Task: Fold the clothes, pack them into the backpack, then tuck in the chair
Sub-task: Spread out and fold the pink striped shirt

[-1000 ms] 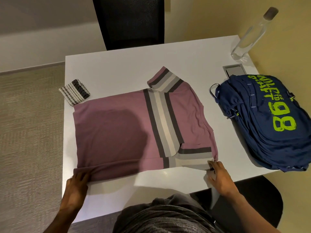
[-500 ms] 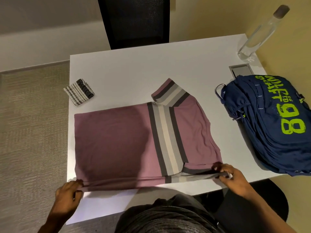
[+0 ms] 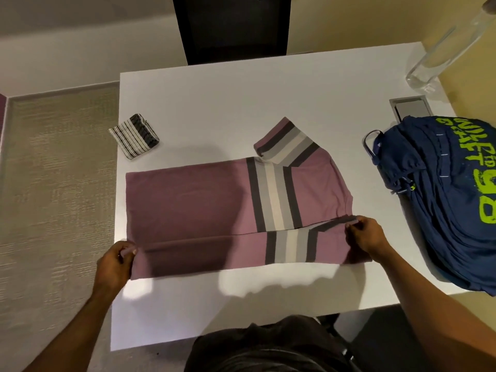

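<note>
White table (image 3: 214,103) carries a mauve striped shirt (image 3: 193,200) whose near edge is turned over, pinched at its ends by the left hand (image 3: 115,267) and right hand (image 3: 366,237), with the backpack (image 3: 442,200) at right.

A mauve shirt (image 3: 188,205) is crossed by dark grey, light grey and cream stripes. A navy backpack (image 3: 440,200) is lettered in lime green (partly cut off). A small folded cloth (image 3: 133,136) is striped cream and black.
</note>
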A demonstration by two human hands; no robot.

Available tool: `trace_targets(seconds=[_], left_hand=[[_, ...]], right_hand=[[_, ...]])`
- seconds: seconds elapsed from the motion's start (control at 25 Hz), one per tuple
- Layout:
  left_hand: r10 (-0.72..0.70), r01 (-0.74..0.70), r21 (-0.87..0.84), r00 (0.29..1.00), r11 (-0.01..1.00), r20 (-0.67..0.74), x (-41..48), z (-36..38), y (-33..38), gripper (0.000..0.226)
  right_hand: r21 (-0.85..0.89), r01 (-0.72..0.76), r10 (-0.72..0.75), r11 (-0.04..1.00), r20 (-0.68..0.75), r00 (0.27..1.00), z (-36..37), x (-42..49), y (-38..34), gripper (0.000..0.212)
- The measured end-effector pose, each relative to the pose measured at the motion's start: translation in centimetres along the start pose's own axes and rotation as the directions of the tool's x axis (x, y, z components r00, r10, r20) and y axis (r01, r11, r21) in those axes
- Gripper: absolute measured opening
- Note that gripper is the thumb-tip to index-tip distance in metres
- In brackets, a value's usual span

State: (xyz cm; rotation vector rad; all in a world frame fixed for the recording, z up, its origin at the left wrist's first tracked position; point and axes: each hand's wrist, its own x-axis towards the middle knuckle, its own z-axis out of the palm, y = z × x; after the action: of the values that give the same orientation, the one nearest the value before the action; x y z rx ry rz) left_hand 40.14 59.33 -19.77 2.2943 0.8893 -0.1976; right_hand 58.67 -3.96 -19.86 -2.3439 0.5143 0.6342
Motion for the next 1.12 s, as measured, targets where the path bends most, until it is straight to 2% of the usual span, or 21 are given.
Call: trace_targets(seconds=[0.04, 0.16, 0.24, 0.32, 0.4, 0.44, 0.48, 0.56, 0.6, 0.68, 0.72, 0.8, 0.88, 0.96, 1.12], left_hand=[[-0.020, 0.020, -0.012, 1.000, 1.000, -0.017, 0.5, 0.2, -0.6, 0.001], [-0.043, 0.042, -0.060, 0.999, 0.997, -0.017, 1.3, 0.2, -2.1, 0.013], [-0.016, 0.017, -0.085, 1.000, 0.996, 0.002, 0.8, -0.3, -2.3, 0.020], [0.010, -0.019, -0.107, 0.996, 0.994, -0.084, 0.1, -0.6, -2.3, 0.021], [0.064, -0.057, 0.030, 0.951, 0.998, -0.302, -0.9, -0.4, -1.2, 0.018], [0.129, -0.090, 0.123, 0.924, 0.988, -0.361, -1.6, 0.0, -0.4, 0.026], [0.223, -0.169, 0.178, 0.908, 0.969, -0.355, -2.6, 1.0, 0.8, 0.032], [0.393, -0.360, 0.170, 0.891, 0.917, -0.230, -5.6, 4.6, 4.3, 0.036], [0.448, -0.429, 0.153, 0.885, 0.890, -0.125, -7.4, 7.0, 6.0, 0.039], [0.502, -0.507, 0.160, 0.862, 0.847, 0.074, -9.9, 11.6, 7.8, 0.051], [0.498, -0.513, 0.192, 0.858, 0.837, 0.124, -10.4, 13.0, 7.8, 0.057], [0.444, -0.464, 0.299, 0.886, 0.834, 0.136, -9.6, 13.8, 5.9, 0.063], [0.394, -0.395, 0.390, 0.915, 0.832, 0.087, -8.4, 12.4, 3.1, 0.066], [0.335, -0.311, 0.396, 0.942, 0.864, 0.009, -7.6, 10.2, 0.4, 0.068], [0.088, -0.036, 0.448, 0.991, 0.893, -0.097, -7.4, 5.9, -5.3, 0.070]], right_hand=[[-0.024, -0.019, 0.018, 1.000, -0.013, 1.000, 0.4, 0.4, 0.0, 0.020], [-0.075, -0.018, 0.011, 0.997, -0.099, 0.995, 1.4, 0.7, 0.1, 0.016], [-0.108, -0.065, 0.048, 0.992, -0.157, 0.986, 1.6, 0.5, 0.0, 0.024], [-0.156, -0.129, 0.092, 0.979, -0.228, 0.969, 1.6, -0.4, -0.4, 0.027], [-0.287, -0.059, -0.051, 0.956, -0.361, 0.931, 2.1, -2.1, -1.1, 0.028], [-0.334, 0.011, -0.158, 0.943, -0.417, 0.895, 2.8, -3.3, -1.7, 0.025], [-0.338, 0.095, -0.246, 0.936, -0.436, 0.866, 4.0, -4.9, -2.9, 0.022], [-0.296, 0.283, -0.381, 0.912, -0.362, 0.851, 8.0, -8.5, -5.4, 0.024], [-0.278, 0.351, -0.426, 0.894, -0.284, 0.859, 10.5, -9.9, -6.2, 0.032], [-0.345, 0.427, -0.484, 0.836, -0.097, 0.870, 15.1, -11.9, -6.5, 0.056], [-0.400, 0.450, -0.503, 0.799, -0.032, 0.864, 16.7, -12.2, -6.0, 0.063], [-0.477, 0.439, -0.485, 0.762, 0.030, 0.874, 18.1, -11.9, -4.8, 0.067], [-0.552, 0.400, -0.452, 0.731, 0.048, 0.891, 17.8, -11.4, -3.5, 0.067], [-0.598, 0.364, -0.429, 0.714, 0.038, 0.903, 16.8, -10.9, -2.4, 0.068], [-0.645, 0.318, -0.393, 0.696, 0.029, 0.919, 15.2, -10.5, -0.8, 0.070]])
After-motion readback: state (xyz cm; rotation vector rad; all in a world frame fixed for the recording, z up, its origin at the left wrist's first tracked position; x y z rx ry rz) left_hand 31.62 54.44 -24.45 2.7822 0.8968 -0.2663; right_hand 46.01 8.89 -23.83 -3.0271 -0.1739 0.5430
